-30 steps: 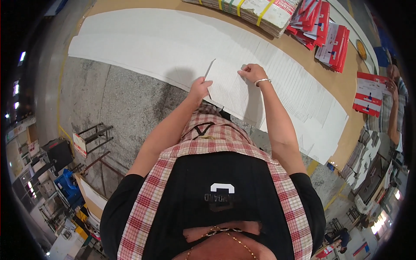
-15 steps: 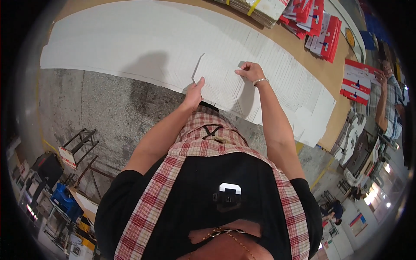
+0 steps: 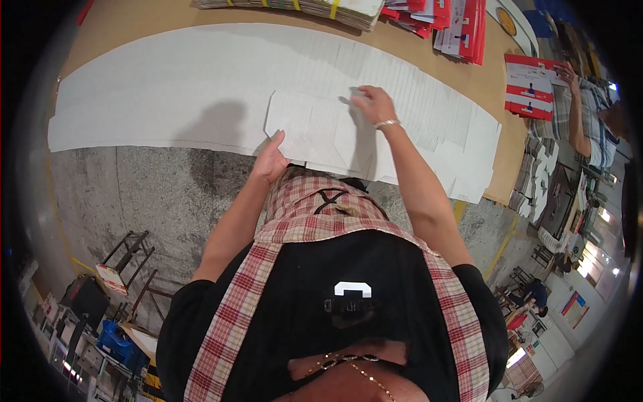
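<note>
A long row of overlapping white card sheets (image 3: 167,74) is fanned across the table in front of me. My left hand (image 3: 270,159) grips the near edge of a white card sheet (image 3: 305,124) in the middle of the row, thumb on top and fingers hidden beneath. One side of that sheet stands slightly raised, with a dark edge line. Over the sheets to the right, my right hand (image 3: 376,107) has its fingers bent and a little apart, with nothing seen in them. It casts a shadow on the card.
Brown table (image 3: 140,30) shows behind the sheets. Strapped card bundles (image 3: 348,12) and red-and-white printed packs (image 3: 462,30) lie at the far side. On the right, a co-worker's hand (image 3: 568,75) holds a red-and-white printed piece (image 3: 529,87). A metal-framed stand (image 3: 124,254) is on the floor at left.
The table and sheets have shifted down and left in view. My right hand's fingers have spread from a closer pinch; my left hand stays on the sheet's near edge.
</note>
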A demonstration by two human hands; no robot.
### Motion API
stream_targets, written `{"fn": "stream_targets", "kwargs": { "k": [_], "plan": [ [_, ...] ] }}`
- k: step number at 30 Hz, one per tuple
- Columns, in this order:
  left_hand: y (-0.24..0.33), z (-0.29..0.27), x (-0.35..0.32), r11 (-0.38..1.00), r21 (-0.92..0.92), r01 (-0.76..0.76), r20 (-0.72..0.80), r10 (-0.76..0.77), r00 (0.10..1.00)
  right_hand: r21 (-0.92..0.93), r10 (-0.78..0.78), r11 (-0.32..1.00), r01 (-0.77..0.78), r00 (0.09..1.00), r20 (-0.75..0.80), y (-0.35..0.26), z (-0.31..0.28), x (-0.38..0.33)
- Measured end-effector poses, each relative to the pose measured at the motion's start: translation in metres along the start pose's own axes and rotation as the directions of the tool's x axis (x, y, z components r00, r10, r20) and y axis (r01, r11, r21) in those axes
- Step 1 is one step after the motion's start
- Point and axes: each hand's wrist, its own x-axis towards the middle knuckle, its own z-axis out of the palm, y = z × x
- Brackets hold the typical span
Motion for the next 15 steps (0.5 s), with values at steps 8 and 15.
{"fn": "stream_targets", "kwargs": {
  "k": [8, 15],
  "plan": [
    [-0.069, 0.01, -0.015, 0.961, -0.273, -0.036, 0.105, 0.068, 0.992, -0.381, 0.182, 0.885, -0.267, 0.953, -0.244, 0.2, -0.13, -0.135],
    [-0.148, 0.031, 0.006, 0.913, -0.288, -0.288, 0.019, 0.307, 0.952, -0.453, 0.062, 0.888, -0.078, 0.997, -0.049, 0.243, -0.133, -0.19]
  ]
}}
